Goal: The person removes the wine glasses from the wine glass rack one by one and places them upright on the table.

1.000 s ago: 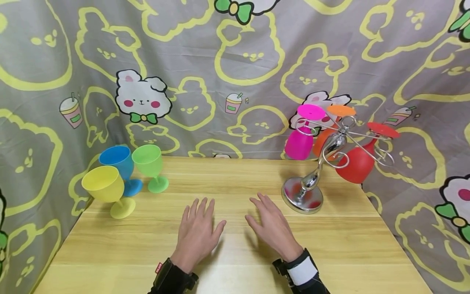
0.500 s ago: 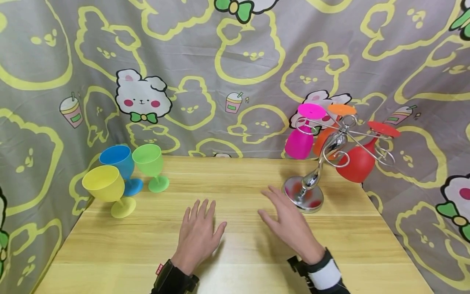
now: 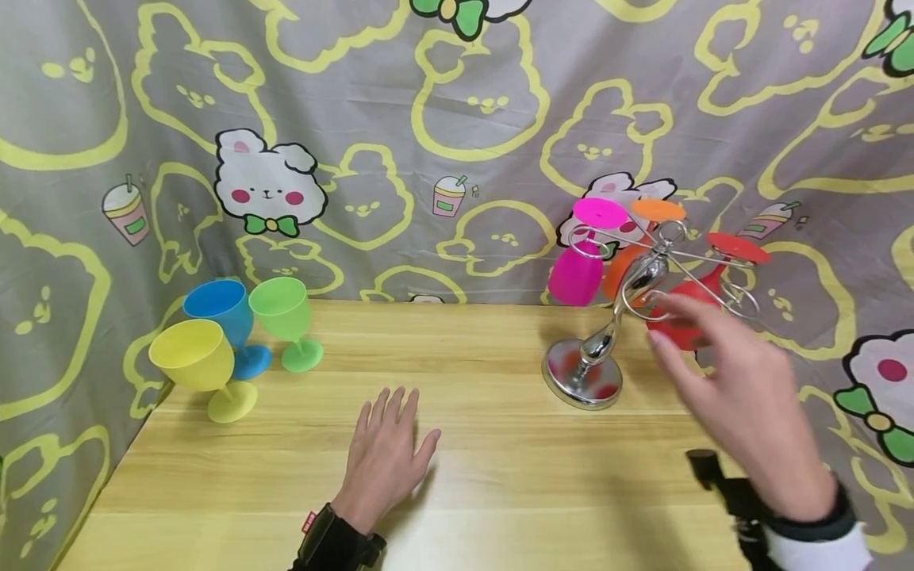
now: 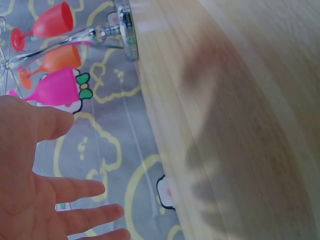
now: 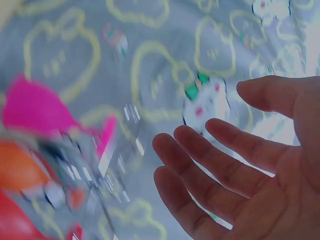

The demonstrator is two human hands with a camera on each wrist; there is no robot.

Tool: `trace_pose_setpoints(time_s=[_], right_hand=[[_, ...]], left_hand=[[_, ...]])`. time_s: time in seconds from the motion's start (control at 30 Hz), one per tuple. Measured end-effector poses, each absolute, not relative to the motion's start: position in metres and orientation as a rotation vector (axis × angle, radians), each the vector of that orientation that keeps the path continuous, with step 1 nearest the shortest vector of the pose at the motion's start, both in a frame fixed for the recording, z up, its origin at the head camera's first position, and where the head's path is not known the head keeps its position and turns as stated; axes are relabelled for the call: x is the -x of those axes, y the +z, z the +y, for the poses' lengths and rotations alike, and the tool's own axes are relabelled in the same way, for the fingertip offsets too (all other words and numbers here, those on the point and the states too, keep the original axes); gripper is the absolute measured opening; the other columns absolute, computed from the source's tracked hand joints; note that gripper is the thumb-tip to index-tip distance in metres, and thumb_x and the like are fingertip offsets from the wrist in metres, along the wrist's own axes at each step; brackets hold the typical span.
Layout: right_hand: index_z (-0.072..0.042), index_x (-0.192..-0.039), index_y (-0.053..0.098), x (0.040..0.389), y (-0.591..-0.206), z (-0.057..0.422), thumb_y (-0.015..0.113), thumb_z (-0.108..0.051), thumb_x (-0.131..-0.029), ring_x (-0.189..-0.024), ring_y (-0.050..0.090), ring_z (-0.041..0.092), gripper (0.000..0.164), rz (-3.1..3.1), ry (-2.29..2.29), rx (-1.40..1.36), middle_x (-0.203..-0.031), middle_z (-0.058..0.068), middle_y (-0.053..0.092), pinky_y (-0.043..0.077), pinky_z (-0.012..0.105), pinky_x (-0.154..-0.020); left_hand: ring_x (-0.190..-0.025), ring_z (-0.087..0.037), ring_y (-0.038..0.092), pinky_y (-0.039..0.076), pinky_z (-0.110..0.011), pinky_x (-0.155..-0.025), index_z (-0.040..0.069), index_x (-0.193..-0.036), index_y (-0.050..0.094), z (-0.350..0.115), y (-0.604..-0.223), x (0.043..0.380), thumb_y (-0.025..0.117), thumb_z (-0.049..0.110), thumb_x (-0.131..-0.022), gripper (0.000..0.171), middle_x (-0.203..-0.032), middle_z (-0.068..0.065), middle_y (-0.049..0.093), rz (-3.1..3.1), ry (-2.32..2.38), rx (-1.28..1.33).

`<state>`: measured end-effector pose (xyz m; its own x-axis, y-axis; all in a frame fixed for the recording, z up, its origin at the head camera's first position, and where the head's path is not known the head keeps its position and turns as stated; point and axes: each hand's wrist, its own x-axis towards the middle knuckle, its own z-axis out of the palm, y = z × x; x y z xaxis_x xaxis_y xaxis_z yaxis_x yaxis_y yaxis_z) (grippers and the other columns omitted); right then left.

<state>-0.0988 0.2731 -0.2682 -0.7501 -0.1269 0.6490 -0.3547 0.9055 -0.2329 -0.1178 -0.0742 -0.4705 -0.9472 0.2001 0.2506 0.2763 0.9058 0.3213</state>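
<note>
Cups, each in one solid colour: yellow cup (image 3: 202,369), blue cup (image 3: 232,323), light green cup (image 3: 286,317), magenta cup (image 3: 577,271), orange cup (image 4: 61,59), red cup (image 4: 52,22). Rack (image 3: 608,339): mirror-bright silver; its base shows reddish reflections. Table (image 3: 443,341): pale yellowish wood, grain in light and darker brown streaks. Curtain (image 3: 389,99): grey ground, repeating yellow animal outlines with small yellow faces; also white rabbits outlined in black, pink cheeks, green bows with yellow knots; small pink drinks with green labels and green straws. Left strap (image 3: 330,539): black, red tag (image 3: 309,521). Right strap (image 3: 807,526): black, white band (image 3: 821,549) beside it.
</note>
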Motion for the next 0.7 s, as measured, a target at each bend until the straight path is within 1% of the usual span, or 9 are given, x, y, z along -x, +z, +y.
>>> trace_pose_setpoints(time_s=[0.1, 0.13, 0.17, 0.27, 0.33, 0.4, 0.47, 0.5, 0.7], right_hand=[[-0.003, -0.141, 0.068, 0.106, -0.246, 0.294, 0.079, -0.012, -0.097, -0.100, 0.070, 0.046, 0.047, -2.434, 0.444, -0.206, -0.124, 0.027, 0.074, 0.035, 0.009, -0.070], [-0.004, -0.143, 0.068, 0.110, -0.239, 0.303, 0.078, -0.015, -0.098, -0.100, 0.073, 0.034, 0.047, -2.446, 0.446, -0.154, -0.127, 0.028, 0.073, 0.033, 0.008, -0.070], [-0.004, -0.145, 0.066, 0.114, -0.232, 0.310, 0.075, -0.017, -0.100, -0.103, 0.073, 0.036, 0.047, -2.463, 0.438, -0.102, -0.129, 0.030, 0.072, 0.032, 0.008, -0.070], [-0.002, -0.151, 0.060, 0.132, -0.216, 0.331, 0.068, -0.023, -0.105, -0.108, 0.073, 0.049, 0.051, -2.529, 0.402, 0.008, -0.137, 0.036, 0.065, 0.048, 0.017, -0.073], [0.000, -0.155, 0.054, 0.147, -0.207, 0.346, 0.062, -0.026, -0.109, -0.117, 0.069, 0.053, 0.054, -2.576, 0.376, 0.047, -0.142, 0.039, 0.060, 0.061, 0.037, -0.086], [0.004, -0.157, 0.049, 0.163, -0.201, 0.360, 0.058, -0.028, -0.111, -0.120, 0.057, 0.067, 0.057, -2.631, 0.326, 0.069, -0.145, 0.042, 0.055, 0.057, 0.065, -0.091], [0.005, -0.156, 0.049, 0.179, -0.198, 0.376, 0.055, -0.030, -0.112, -0.116, 0.057, 0.066, 0.057, -2.668, 0.271, 0.068, -0.144, 0.043, 0.054, 0.055, 0.066, -0.092], [0.007, -0.154, 0.049, 0.186, -0.197, 0.383, 0.055, -0.030, -0.112, -0.111, 0.058, 0.063, 0.056, -2.685, 0.237, 0.055, -0.141, 0.043, 0.056, 0.048, 0.076, -0.092], [0.009, -0.153, 0.046, 0.224, -0.199, 0.417, 0.052, -0.038, -0.113, -0.109, 0.052, 0.063, 0.063, -2.912, 0.101, 0.020, -0.131, 0.049, 0.052, 0.047, 0.076, -0.086]], left_hand=[[-0.149, -0.049, 0.049, 0.038, -0.067, -0.125, 0.000, -0.155, 0.054, -0.074, -0.470, 0.118, 0.064, 0.046, -0.105, 0.068, -0.157, -0.028, 0.055, -2.863, -0.529, 0.365], [-0.149, -0.049, 0.049, 0.037, -0.068, -0.125, 0.001, -0.155, 0.053, -0.073, -0.470, 0.118, 0.064, 0.046, -0.105, 0.069, -0.158, -0.028, 0.054, -2.869, -0.529, 0.365], [-0.149, -0.049, 0.048, 0.037, -0.068, -0.125, 0.001, -0.156, 0.053, -0.073, -0.470, 0.117, 0.064, 0.046, -0.105, 0.069, -0.158, -0.028, 0.054, -2.874, -0.532, 0.366], [-0.151, -0.049, 0.046, 0.035, -0.068, -0.126, 0.001, -0.157, 0.051, -0.072, -0.469, 0.117, 0.063, 0.047, -0.105, 0.070, -0.160, -0.028, 0.051, -2.893, -0.534, 0.369], [-0.151, -0.049, 0.045, 0.035, -0.069, -0.126, 0.002, -0.157, 0.051, -0.071, -0.468, 0.116, 0.063, 0.048, -0.105, 0.071, -0.161, -0.028, 0.050, -2.900, -0.533, 0.372], [-0.151, -0.049, 0.045, 0.035, -0.068, -0.127, 0.002, -0.158, 0.051, -0.071, -0.469, 0.116, 0.063, 0.049, -0.105, 0.071, -0.161, -0.028, 0.051, -2.901, -0.527, 0.375], [-0.151, -0.050, 0.046, 0.035, -0.068, -0.127, 0.003, -0.157, 0.051, -0.071, -0.469, 0.116, 0.063, 0.049, -0.105, 0.071, -0.160, -0.028, 0.051, -2.902, -0.522, 0.377], [-0.151, -0.050, 0.046, 0.035, -0.068, -0.127, 0.003, -0.157, 0.051, -0.071, -0.469, 0.116, 0.063, 0.049, -0.105, 0.071, -0.160, -0.028, 0.052, -2.900, -0.523, 0.380], [-0.151, -0.049, 0.046, 0.035, -0.067, -0.127, 0.003, -0.158, 0.052, -0.071, -0.469, 0.115, 0.064, 0.048, -0.105, 0.070, -0.160, -0.027, 0.052, -2.913, -0.546, 0.390]])
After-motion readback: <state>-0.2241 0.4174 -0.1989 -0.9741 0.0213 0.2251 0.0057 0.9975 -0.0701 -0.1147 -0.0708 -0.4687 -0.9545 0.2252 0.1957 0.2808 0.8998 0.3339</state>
